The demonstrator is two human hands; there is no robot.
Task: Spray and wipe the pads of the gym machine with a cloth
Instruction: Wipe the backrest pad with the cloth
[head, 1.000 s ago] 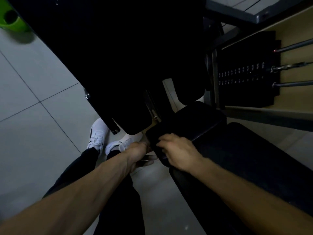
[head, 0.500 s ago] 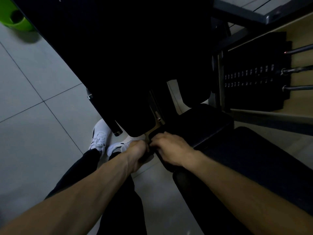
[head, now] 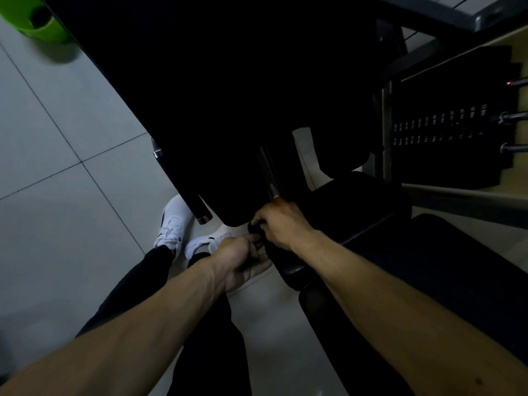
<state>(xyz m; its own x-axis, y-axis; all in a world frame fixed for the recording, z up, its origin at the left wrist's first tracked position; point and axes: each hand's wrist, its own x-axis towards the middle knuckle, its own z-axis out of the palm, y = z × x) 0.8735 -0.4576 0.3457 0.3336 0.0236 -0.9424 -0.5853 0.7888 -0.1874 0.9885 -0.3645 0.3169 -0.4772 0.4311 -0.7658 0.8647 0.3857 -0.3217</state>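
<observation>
Progress maybe midway: clamping right hand (head: 281, 227) on likely cloth (head: 253, 226) at pad's (head: 357, 207) near-left corner; cannot tell left hand's (head: 240, 258) grip; bigger pad (head: 457, 281) probably waiting.

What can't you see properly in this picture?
All in the head view:
- What the dark bundle in the right hand is: too dim to tell, maybe the cloth.
- Whether the left hand holds anything: its own back hides the fingers.
- The green thing: cut off by the top-left corner.
- Numbers on the weight stack: too small to read.
</observation>
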